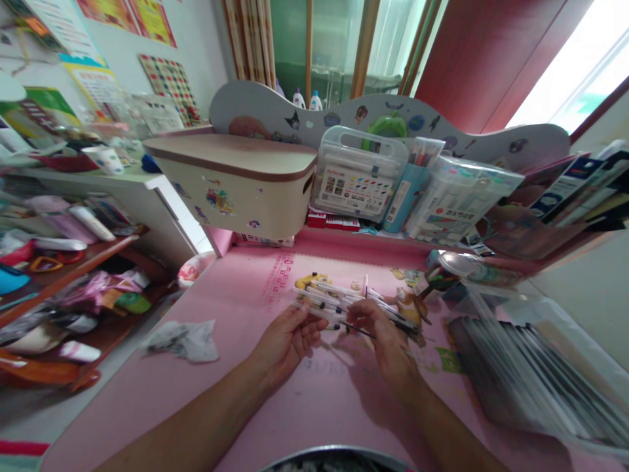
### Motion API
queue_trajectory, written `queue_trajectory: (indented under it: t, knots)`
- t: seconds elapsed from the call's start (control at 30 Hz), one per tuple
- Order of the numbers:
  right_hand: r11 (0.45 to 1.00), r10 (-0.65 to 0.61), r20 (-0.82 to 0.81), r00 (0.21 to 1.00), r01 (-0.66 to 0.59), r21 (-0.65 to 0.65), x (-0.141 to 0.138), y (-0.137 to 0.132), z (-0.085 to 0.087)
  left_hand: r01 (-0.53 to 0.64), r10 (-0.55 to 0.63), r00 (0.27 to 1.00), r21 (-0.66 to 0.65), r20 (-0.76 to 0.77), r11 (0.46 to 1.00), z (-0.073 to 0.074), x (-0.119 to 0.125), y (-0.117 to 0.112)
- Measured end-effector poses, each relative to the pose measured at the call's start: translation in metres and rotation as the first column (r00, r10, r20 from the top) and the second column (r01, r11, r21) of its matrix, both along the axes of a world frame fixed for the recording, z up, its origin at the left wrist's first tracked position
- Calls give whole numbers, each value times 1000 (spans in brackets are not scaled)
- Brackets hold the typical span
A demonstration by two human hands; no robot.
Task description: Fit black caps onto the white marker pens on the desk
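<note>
Both my hands meet over a pink desk mat (255,393). My left hand (287,341) is closed in a pinch on the end of a thin white pen (319,316). My right hand (386,344) is closed on a thin dark pen (356,329) that points left toward the other hand. Just beyond my fingers lies a loose pile of several white pens (339,295) on the mat.
A crumpled grey tissue (184,341) lies left of my hands. A cream storage box (236,183) and marker cases (358,177) stand at the back. A clear case of pens (531,380) sits at the right, shelves of clutter (59,275) at the left.
</note>
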State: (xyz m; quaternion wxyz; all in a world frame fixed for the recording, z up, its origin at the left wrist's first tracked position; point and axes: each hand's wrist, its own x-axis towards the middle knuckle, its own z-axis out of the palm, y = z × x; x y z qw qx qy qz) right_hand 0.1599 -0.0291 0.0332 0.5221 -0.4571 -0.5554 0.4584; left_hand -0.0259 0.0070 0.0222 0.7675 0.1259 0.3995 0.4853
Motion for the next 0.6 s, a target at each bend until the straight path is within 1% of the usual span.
queue_trajectory:
  t: [0.07, 0.13, 0.23, 0.33, 0.4, 0.43, 0.47, 0.53, 0.6]
  knots:
    - [1000, 13, 44, 999, -12, -10, 1, 1, -2, 19, -19, 1000, 19, -18, 1000, -1, -1, 0]
    - [999, 34, 54, 998, -33, -7, 3, 2, -4, 34, -33, 999, 36, -25, 999, -1, 0, -1]
    - [997, 70, 105, 992, -71, 1, 5, 4, -2, 60, -60, 998, 56, -10, 997, 0, 4, -4]
    - [985, 163, 236, 958, -173, 24, 5, 4, 3, 78, -80, 995, 39, 62, 996, 1, 6, -7]
    - [969, 209, 337, 918, -242, 58, 5, 5, 4, 65, -62, 988, -18, 140, 998, 2, 4, -6]
    - [965, 200, 383, 902, -248, 81, 5, 6, 4, 51, -41, 984, -57, 175, 997, 3, 3, -5]
    - [967, 163, 425, 890, -229, 109, 6, 8, 2, 38, -19, 979, -94, 203, 995, 4, 1, -4]
    - [970, 46, 495, 867, -157, 184, 8, 13, -2, 9, 27, 972, -151, 232, 988, 7, -3, -2]
    - [960, -37, 562, 826, -126, 249, 11, 18, -7, -18, 62, 968, -181, 242, 983, 11, -6, 1]
